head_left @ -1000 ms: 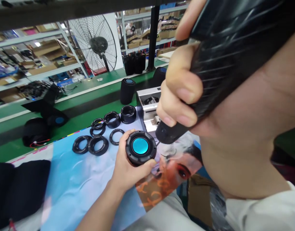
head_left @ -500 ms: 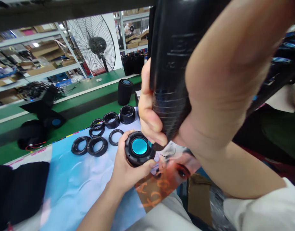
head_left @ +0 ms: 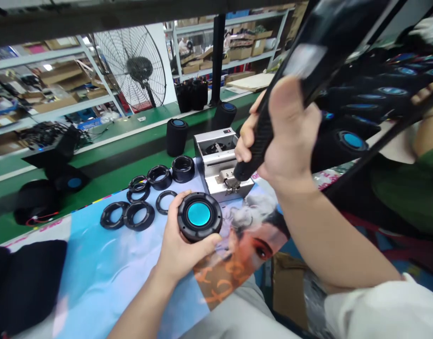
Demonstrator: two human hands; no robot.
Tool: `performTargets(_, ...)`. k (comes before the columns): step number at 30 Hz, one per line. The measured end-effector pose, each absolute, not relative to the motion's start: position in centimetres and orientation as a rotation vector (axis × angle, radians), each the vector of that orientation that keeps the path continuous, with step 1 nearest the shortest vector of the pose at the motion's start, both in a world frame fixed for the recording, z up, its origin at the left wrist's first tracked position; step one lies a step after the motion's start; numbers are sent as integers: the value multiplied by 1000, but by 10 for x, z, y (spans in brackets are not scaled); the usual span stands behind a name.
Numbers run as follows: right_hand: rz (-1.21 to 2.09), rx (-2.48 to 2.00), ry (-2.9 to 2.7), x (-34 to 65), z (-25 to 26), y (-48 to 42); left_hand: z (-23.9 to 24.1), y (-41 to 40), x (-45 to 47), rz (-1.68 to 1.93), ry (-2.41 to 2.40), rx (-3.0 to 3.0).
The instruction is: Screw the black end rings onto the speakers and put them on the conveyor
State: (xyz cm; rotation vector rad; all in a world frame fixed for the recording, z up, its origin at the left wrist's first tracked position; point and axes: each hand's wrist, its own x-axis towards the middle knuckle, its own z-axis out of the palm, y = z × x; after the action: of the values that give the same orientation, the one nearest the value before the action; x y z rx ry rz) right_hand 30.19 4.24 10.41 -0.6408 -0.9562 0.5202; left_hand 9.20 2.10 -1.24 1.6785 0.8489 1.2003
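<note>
My left grip [head_left: 178, 249] is clamped on the speaker driver [head_left: 200, 216] by its stiff rim; it is probably light, with a delicate middle. My right grip [head_left: 285, 141] clasps the heavier-looking screwdriver [head_left: 260, 139].

Factory assembly floor, probably speaker production: green conveyor belt [head_left: 92, 186] runs across; behind it a big pedestal fan [head_left: 138, 66] and racks of cardboard boxes [head_left: 50, 75]; on it black speaker cylinders [head_left: 176, 136].
</note>
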Motion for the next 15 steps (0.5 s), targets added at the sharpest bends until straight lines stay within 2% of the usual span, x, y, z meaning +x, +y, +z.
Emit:
performTargets(4, 505, -735, -898, 308, 67, 61, -12, 22, 93, 1217, 852, 1665)
performTargets(8, 560, -776, -928, 308, 56, 68, -11, 22, 93, 1223, 845, 1670)
performTargets(12, 665, -780, -925, 311, 63, 61, -12, 21, 92, 1225, 840, 1664)
performTargets(15, 653, -729, -909, 305, 90, 45, -15, 22, 92, 1223, 822, 1669)
